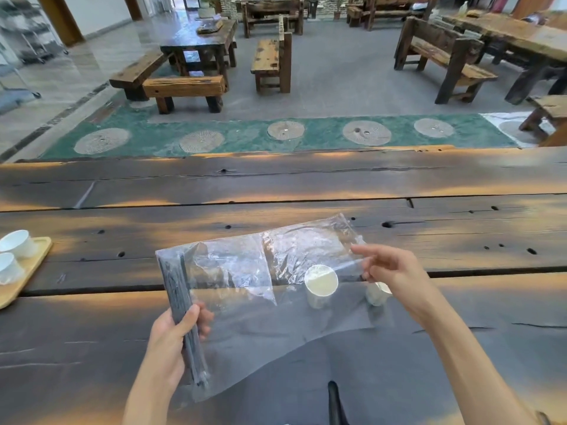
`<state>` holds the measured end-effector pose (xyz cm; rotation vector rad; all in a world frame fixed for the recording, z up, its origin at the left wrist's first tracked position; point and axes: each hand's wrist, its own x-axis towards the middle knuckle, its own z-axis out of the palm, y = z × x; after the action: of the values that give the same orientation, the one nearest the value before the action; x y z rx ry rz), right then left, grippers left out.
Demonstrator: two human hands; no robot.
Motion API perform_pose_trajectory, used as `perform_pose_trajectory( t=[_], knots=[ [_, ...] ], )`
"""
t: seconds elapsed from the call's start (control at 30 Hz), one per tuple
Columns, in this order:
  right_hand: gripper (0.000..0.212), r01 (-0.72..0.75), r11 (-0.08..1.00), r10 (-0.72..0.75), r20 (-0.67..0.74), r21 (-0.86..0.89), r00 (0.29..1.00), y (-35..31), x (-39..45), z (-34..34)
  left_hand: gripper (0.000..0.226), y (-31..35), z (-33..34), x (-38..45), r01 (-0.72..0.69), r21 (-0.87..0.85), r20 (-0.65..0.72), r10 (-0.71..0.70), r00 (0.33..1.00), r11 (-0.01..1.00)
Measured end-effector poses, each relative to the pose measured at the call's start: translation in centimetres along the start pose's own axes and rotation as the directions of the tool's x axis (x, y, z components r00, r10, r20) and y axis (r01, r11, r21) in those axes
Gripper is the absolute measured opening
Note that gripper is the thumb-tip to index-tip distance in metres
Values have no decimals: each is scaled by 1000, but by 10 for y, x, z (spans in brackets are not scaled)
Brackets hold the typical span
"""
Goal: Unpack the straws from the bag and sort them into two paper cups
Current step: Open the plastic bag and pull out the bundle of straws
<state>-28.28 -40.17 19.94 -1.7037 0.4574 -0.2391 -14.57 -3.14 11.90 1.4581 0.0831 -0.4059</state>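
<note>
Looks like a rustic teahouse or café hall — heavy reclaimed-wood tables [199, 35] w/ matching benches [184, 87] in rows, millstones [366, 132] set in a green floor strip, white tea cups [17, 243] on a wooden tray [27, 271].

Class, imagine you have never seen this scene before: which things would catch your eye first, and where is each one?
First, the clear plastic bag held up over the dark wooden table: the left hand grips its left end around a bundle of dark straws, and the right hand holds its right edge. Through the bag, two white paper cups stand on the table. At far left, a wooden tray carries white cups.
</note>
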Motion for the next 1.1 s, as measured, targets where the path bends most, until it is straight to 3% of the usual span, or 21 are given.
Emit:
perform_pose_trajectory(
  t=[0.1,0.23,0.4,0.5,0.67,0.77,0.87,1.0,1.03,1.1],
  knots=[
    [21,-137,990,137,-26,-21,990,-1,3,3,13,1,3,0,-42,34,9,42,999,999],
    [36,-231,967,226,-52,-104,973,7,6,10,15,4,8,-1,-84,58,40,82,996,995],
    [20,-309,949,306,-46,-66,951,17,7,15,22,3,7,0,-90,103,32,87,996,991],
    [18,-250,966,240,-120,-72,963,17,6,17,12,-1,5,4,-74,128,-5,75,997,989],
    [13,-137,929,-15,-403,-345,915,15,1,23,19,-4,7,8,1,154,-8,0,1000,988],
    [15,-67,918,-98,-388,-391,916,15,-3,26,18,-6,13,6,32,146,9,-34,999,989],
    [18,-104,908,-48,-346,-407,937,12,-7,23,22,-5,15,4,26,148,25,-30,999,989],
    [18,-194,662,-34,-287,-724,957,9,-7,19,26,-2,18,2,18,166,46,-26,999,986],
    [17,-182,664,-33,-271,-726,962,9,-7,19,26,-2,19,2,14,161,42,-21,999,987],
    [17,-154,773,13,-227,-616,974,11,-7,18,24,-3,19,3,16,151,27,-21,999,988]
  ],
)
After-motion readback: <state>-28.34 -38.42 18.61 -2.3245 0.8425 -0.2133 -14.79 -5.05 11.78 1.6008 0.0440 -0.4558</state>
